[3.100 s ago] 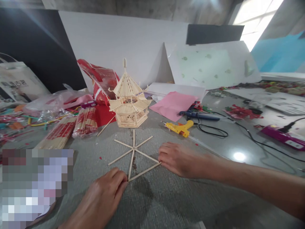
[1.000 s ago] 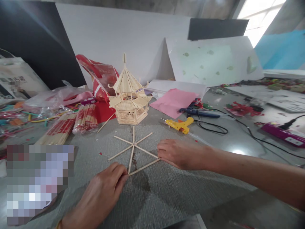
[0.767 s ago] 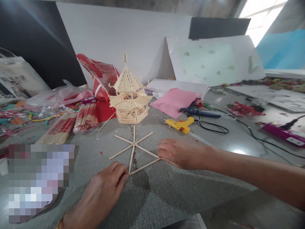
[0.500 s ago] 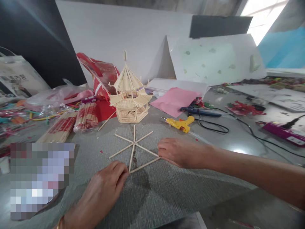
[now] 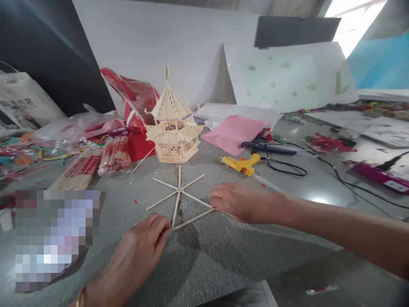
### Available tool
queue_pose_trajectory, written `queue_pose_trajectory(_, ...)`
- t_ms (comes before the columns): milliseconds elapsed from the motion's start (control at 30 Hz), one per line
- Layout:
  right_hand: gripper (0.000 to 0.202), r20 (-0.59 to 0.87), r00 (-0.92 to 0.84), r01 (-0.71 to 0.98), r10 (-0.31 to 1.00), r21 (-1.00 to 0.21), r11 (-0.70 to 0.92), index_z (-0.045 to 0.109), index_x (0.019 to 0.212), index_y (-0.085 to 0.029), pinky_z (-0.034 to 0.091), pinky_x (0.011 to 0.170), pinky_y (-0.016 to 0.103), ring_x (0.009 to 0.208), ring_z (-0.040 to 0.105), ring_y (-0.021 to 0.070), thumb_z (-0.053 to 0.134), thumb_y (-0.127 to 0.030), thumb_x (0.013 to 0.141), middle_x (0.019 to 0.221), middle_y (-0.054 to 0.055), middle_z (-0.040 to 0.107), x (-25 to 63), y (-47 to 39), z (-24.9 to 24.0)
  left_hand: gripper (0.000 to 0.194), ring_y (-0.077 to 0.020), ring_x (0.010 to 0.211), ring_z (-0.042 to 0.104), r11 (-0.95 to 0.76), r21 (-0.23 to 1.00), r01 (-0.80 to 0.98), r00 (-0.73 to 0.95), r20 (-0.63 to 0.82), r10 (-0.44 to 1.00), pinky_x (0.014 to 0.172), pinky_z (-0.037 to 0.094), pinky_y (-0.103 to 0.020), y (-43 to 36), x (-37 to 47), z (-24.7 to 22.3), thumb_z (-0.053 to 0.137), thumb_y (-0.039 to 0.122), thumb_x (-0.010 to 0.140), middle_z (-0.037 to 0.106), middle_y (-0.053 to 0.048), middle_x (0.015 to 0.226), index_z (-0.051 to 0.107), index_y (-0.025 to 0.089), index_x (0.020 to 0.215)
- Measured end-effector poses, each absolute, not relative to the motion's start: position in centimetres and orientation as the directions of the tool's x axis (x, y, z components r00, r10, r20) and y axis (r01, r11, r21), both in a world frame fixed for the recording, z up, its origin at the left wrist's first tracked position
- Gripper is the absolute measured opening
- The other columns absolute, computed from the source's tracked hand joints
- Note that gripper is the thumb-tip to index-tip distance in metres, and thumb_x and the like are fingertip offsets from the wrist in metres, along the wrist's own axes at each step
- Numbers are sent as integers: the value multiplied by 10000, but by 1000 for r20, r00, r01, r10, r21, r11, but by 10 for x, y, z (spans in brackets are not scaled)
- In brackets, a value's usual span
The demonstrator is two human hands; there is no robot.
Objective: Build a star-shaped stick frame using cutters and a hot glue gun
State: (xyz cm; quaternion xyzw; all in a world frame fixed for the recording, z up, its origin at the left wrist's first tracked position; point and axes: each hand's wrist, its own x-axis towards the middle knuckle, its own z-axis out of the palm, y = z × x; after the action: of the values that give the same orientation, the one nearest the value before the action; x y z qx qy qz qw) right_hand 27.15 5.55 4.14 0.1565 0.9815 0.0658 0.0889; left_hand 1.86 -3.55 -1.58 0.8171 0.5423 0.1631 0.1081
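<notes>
Six thin wooden sticks meet at a centre like spokes [image 5: 179,189] on the grey table [image 5: 223,260]. Another stick [image 5: 194,218] lies across the outer ends of the two nearest spokes. My left hand [image 5: 145,245] pinches its left end, where it meets the lower spoke. At its other end my right hand [image 5: 231,202] has its fingers closed on the stick's tip, beside the right-hand spoke. Behind the spokes stands a pagoda-like model [image 5: 174,128] made of sticks.
A yellow glue gun [image 5: 243,164] and a blue one [image 5: 271,148] with black cords lie at the right. Bundled sticks [image 5: 115,155] in plastic, a loose stick [image 5: 142,160] and a blurred-out object [image 5: 57,241] are at the left. Pink paper [image 5: 234,133] lies behind.
The whole view has shifted very slightly. Both hands keep the same hold on the ends of the crosswise stick, and the spokes look unchanged.
</notes>
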Motion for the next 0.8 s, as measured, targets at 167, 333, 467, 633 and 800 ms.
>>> queue_pose_trajectory(167, 172, -152, -940, 280, 306, 171, 945, 585, 785, -127, 378, 684, 268, 731, 471, 141, 439, -91, 867, 792, 43, 562, 273, 56, 40, 223, -142, 671, 573, -389, 348, 853, 356, 157, 921, 625, 417, -267, -36, 19, -17, 343, 229, 908, 569, 1, 754, 527, 202, 785)
queue_pose_trajectory(333, 157, -141, -939, 288, 314, 176, 941, 580, 785, -128, 375, 679, 269, 727, 467, 140, 447, -93, 863, 796, 41, 558, 273, 57, 38, 223, -145, 675, 571, -391, 349, 851, 353, 170, 920, 630, 413, -270, -35, 18, -19, 341, 232, 908, 568, 0, 749, 529, 202, 792)
queue_pose_trajectory(467, 166, -137, -939, 291, 315, 172, 941, 582, 790, -127, 375, 679, 271, 725, 469, 140, 439, -96, 867, 797, 44, 561, 274, 57, 37, 196, -135, 676, 569, -388, 375, 842, 351, 167, 922, 629, 414, -253, -35, 17, -16, 364, 218, 896, 572, 7, 752, 529, 204, 789)
queue_pose_trajectory(633, 192, -134, -936, 302, 326, 168, 938, 582, 783, -134, 376, 676, 271, 723, 470, 139, 419, -101, 879, 788, 44, 561, 276, 56, 38, 179, -122, 642, 556, -365, 393, 844, 327, 162, 931, 606, 413, -235, -36, 15, -11, 385, 218, 883, 565, 18, 725, 525, 207, 772)
queue_pose_trajectory(800, 187, -127, -935, 308, 330, 168, 936, 582, 786, -133, 381, 671, 273, 719, 474, 140, 420, -106, 876, 788, 48, 565, 275, 56, 38, 195, -124, 658, 556, -374, 379, 847, 345, 143, 928, 624, 414, -241, -35, 15, -14, 376, 237, 898, 568, 17, 742, 525, 210, 775)
